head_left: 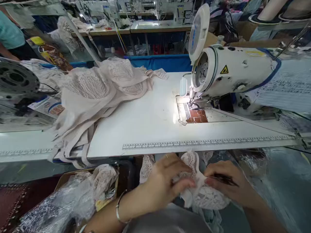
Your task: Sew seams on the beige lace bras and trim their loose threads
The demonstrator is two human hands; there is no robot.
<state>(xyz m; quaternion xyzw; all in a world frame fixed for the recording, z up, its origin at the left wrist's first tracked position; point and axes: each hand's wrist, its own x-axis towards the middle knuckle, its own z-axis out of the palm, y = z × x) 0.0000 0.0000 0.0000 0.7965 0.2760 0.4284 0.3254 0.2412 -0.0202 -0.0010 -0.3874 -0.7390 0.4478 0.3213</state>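
Below the table's front edge, both my hands grip a small piece of white lace fabric [202,191] in my lap. My left hand [165,183] pinches its left side with closed fingers; a thin bracelet circles that wrist. My right hand [227,183] pinches its right side and also has a thin dark tool [223,179] lying across its fingers. A white sewing machine [228,72] stands on the white table [148,129] beyond my hands, its lamp lighting the needle plate [191,113].
A heap of beige lace garments [97,94] covers the table's left side. A ruler strip [206,142] runs along the front edge. A box of plastic-wrapped fabric [80,194] sits low left. Another person's arm [9,38] shows far left. More sewing stations stand behind.
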